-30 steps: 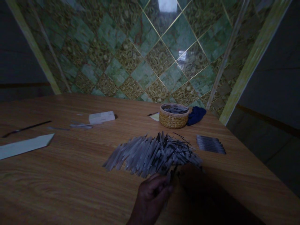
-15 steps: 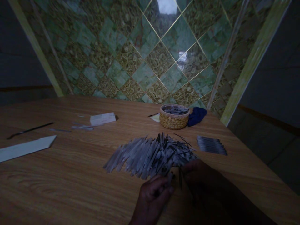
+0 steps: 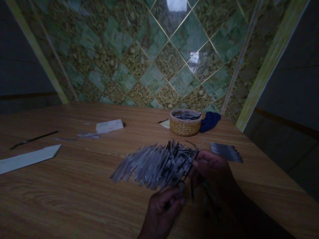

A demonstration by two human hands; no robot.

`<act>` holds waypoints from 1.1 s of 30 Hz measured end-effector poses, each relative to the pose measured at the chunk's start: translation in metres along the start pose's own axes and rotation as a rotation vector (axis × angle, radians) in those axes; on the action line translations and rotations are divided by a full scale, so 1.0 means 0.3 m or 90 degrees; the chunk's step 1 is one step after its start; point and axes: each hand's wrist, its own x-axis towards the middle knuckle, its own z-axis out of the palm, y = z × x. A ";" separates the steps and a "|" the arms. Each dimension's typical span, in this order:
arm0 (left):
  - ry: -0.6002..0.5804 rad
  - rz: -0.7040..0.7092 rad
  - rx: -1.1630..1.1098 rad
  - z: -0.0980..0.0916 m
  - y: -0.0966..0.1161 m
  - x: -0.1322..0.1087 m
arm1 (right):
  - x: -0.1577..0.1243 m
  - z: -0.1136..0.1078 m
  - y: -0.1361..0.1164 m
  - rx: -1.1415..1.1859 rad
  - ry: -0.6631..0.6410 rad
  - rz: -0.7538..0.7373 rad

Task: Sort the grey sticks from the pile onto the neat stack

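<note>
A fanned pile of thin grey strips and dark sticks (image 3: 159,164) lies on the wooden table (image 3: 74,186). At the pile's near edge my left hand (image 3: 161,210) has its fingers curled, pinching the lower ends of a few strips. My right hand (image 3: 214,169) is at the pile's right end with its fingers closed on a thin dark stick. The light is dim, so the grip details are faint.
A woven basket (image 3: 185,123) with dark sticks inside stands at the back, a blue cloth (image 3: 210,120) beside it. A small neat bundle of sticks (image 3: 225,152) lies right. White box (image 3: 109,125), white strip (image 3: 27,158) and dark rod (image 3: 33,138) lie left. The table edge runs along the right.
My right hand has come up from the near right onto the pile's right end and closed on a stick. The left hand has barely moved.
</note>
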 end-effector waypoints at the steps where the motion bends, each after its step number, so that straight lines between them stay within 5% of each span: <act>1: -0.002 0.001 0.002 0.000 -0.002 -0.002 | 0.002 -0.002 0.000 -0.003 -0.001 -0.005; 12: -0.009 -0.002 -0.004 0.007 -0.005 -0.004 | -0.008 -0.019 -0.019 -0.088 -0.040 -0.018; 23: -0.031 -0.010 0.039 0.012 0.008 -0.002 | -0.043 -0.002 -0.054 -0.338 -0.063 -0.148; 33: -0.048 0.021 0.059 0.013 -0.002 -0.006 | -0.034 -0.013 -0.015 -0.306 -0.093 -0.109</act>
